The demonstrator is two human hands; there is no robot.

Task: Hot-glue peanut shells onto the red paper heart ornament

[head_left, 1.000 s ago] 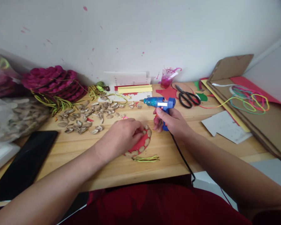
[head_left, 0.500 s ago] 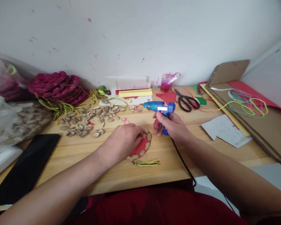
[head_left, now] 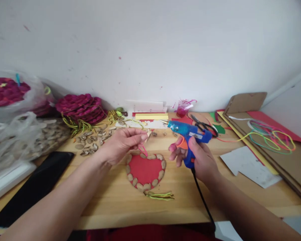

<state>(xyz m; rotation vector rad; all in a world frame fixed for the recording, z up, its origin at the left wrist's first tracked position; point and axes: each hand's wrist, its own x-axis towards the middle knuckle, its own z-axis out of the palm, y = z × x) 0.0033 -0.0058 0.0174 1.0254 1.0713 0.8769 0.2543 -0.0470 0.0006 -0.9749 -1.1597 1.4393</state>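
Observation:
Between the thumb and fingertips of my left hand [head_left: 121, 144] is a small pale nut shell [head_left: 148, 134]. My right hand [head_left: 203, 160] is wrapped around a blue hot glue gun [head_left: 188, 130]; its metal nozzle points left, toward the shell but apart from it. Below my hands lies a red heart [head_left: 144, 170] edged with brown nut shells. A pink loop [head_left: 142, 150] stands at its top, and a yellow-green tassel [head_left: 160, 195] comes off its bottom tip. More loose shells [head_left: 90, 140] are spread left of my left hand, partly behind it.
Stacked magenta pieces [head_left: 81, 108] and a plastic bag of shells [head_left: 50, 134] are at left, behind a black flat object [head_left: 35, 187]. Black-handled scissors [head_left: 207, 125] lie behind the glue gun. Cardboard [head_left: 245, 103], white paper [head_left: 251, 165] and coloured cord [head_left: 273, 135] sit at right.
My left hand has lifted off the heart, moving up and left, and the shell now shows in its fingertips. The glue gun has shifted right and nearer. The camera view has tilted up.

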